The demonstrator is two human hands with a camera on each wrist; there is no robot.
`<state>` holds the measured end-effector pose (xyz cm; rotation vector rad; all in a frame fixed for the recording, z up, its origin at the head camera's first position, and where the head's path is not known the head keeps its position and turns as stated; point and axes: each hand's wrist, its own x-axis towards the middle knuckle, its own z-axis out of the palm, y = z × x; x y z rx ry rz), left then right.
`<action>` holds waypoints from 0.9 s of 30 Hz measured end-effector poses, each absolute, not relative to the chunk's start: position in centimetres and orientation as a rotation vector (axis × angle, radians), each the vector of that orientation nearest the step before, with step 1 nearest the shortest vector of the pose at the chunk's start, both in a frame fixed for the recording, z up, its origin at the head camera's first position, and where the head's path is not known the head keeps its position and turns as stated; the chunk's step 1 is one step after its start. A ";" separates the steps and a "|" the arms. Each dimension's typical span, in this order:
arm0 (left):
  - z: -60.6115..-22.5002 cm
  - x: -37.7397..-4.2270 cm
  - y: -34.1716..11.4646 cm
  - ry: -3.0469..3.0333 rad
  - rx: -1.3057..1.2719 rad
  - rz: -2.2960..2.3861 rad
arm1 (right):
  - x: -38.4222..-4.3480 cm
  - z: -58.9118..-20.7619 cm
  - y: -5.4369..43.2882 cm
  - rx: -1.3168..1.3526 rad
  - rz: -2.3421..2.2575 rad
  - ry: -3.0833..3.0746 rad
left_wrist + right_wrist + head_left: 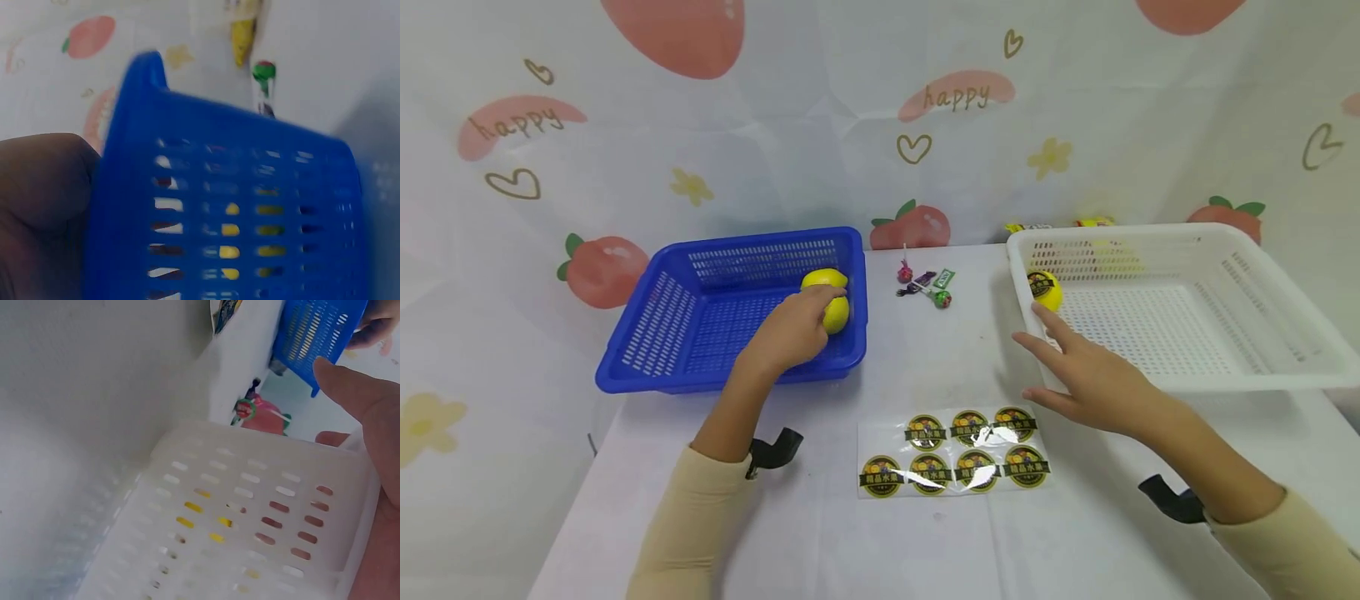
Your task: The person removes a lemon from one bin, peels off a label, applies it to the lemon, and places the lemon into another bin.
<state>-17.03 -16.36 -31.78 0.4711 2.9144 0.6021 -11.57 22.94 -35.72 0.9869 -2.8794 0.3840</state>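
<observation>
In the head view my left hand (786,333) is in the blue basket (730,385), its index finger curved over the nearer lemon (837,318). The fingertips are partly hidden, but the hand appears to grip it. Another lemon (823,277) lies just behind. My right hand (1097,379) hovers over the near-left rim of the white basket (1247,382), fingers spread and holding nothing. Inside that basket, by its left wall, sits a yellow lemon (1051,298) bearing a round black sticker (1041,283). Basket walls block most of both wrist views.
A clear sheet of round fruit stickers (928,471) lies on the white table (925,550) between the arms. Farther back are a green lollipop (942,298), a pink lollipop (905,272) and small wrapped candies (943,279). Yellow packets (1093,222) show behind the white basket. A printed cloth (820,125) hangs behind.
</observation>
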 end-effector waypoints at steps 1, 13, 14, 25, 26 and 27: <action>-31.9 -17.5 -16.5 2.904 0.451 0.558 | -11.6 -35.8 22.9 0.982 0.379 -2.873; -33.9 -20.1 -16.3 2.804 0.382 0.210 | -11.5 -36.1 22.7 0.916 0.355 -2.852; -34.0 -20.1 -16.3 2.810 0.377 0.186 | -11.5 -36.2 22.6 0.914 0.353 -2.849; -33.9 -19.6 -16.1 2.826 0.159 0.099 | -11.3 -36.2 22.5 0.884 0.358 -2.843; -34.0 -19.5 -16.1 2.819 0.158 0.105 | -11.3 -36.2 22.5 0.882 0.360 -2.842; -34.1 -19.5 -16.1 2.812 0.167 0.109 | -11.3 -36.1 22.5 0.881 0.364 -2.842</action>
